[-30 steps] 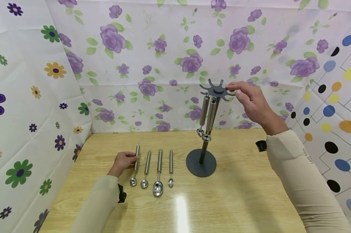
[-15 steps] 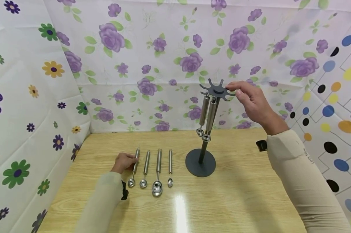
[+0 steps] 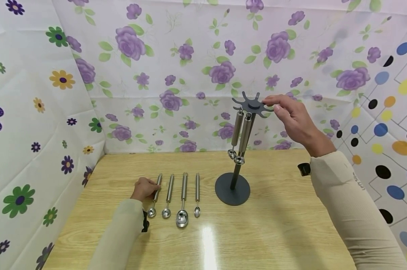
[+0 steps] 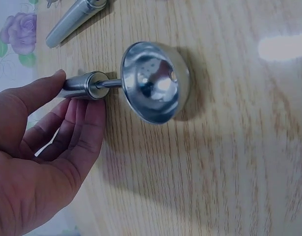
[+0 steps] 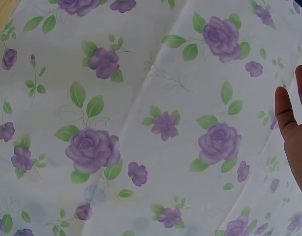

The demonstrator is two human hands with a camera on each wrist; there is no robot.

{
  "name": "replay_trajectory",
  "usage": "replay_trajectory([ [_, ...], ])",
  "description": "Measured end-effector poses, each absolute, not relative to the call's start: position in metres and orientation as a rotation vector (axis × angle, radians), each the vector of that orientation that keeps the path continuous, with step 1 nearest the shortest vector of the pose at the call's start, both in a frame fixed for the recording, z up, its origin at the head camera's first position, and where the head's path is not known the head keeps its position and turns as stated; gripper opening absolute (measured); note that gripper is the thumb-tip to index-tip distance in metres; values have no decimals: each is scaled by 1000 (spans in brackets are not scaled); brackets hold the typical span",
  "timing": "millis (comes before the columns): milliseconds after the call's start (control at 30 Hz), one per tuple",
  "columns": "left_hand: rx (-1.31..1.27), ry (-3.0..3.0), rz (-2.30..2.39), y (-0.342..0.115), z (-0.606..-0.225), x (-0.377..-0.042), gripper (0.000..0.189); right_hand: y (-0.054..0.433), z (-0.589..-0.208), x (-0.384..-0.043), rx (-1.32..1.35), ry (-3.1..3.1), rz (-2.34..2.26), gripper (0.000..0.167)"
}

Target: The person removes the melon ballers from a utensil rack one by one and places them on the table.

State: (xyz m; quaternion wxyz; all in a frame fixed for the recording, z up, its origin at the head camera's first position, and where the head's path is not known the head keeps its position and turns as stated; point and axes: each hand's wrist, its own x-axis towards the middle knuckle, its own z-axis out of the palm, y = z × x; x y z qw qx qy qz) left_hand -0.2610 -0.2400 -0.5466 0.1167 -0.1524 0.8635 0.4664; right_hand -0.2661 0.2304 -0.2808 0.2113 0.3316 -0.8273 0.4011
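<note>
My left hand (image 3: 144, 188) pinches the steel handle of the leftmost melon baller (image 3: 151, 212), thumb on one side and fingers on the other. In the left wrist view its round bowl (image 4: 150, 83) faces the camera, with a small hole in it. My right hand (image 3: 297, 123) holds an arm at the right side of the dark utensil stand's top (image 3: 254, 105) between index finger and thumb. Only some fingertips (image 5: 286, 110) of it show in the right wrist view. Two steel scoops (image 3: 245, 133) hang from the stand's left and front arms.
Right of the held baller lie a second small baller (image 3: 166, 213), a larger oval scoop (image 3: 182, 218) and a narrow small scoop (image 3: 197, 211), in a row on the wooden table (image 3: 264, 232). The stand's round base (image 3: 232, 195) is beyond them. Patterned cloth (image 3: 190, 75) encloses the back and sides.
The left hand's melon baller has come slightly down and left, its handle now leaning more. The right hand stays at the stand's top.
</note>
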Motion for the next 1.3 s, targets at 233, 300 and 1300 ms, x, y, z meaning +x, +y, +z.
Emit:
replay_trajectory([
  [233,-406,2577,1277,-242,-542,-257,21,232,-278,-265,936,-2364,1100,35],
  [300,-411,2596,1265,-243,-541,-256,24,232,-277,-266,943,-2394,1087,36],
  [1300,504,2450,1681,-112,-358,-263,35,235,-271,-266,1120,-2360,946,32],
])
